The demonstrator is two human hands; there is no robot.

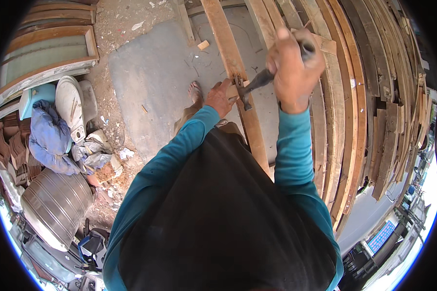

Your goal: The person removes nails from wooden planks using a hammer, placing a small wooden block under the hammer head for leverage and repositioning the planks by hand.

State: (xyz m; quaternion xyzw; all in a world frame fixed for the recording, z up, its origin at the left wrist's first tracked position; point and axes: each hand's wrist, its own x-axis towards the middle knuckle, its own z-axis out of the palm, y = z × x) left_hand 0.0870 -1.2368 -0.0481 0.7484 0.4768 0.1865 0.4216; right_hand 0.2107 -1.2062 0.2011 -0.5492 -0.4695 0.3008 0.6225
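A long brown wooden plank [228,48] runs away from me down the middle. In my right hand [296,72] is the dark handle of a claw hammer [263,79], gripped with the fist raised to the right of the plank. The hammer's head lies over the plank, claw end away from me. My left hand [219,99] is at the plank's left edge, its fingers closed on a small pale wood block [233,90] that sits against the hammer head. Whether a nail is in the claw cannot be made out.
Long boards [347,121] are stacked along the right. A grey sheet [145,82] covers the ground, with bent nails and a small wood offcut [203,45] on it. On the left are a framed window [48,58], a white toilet [69,104], a blue bundle [51,136] and a ribbed brown container [58,203].
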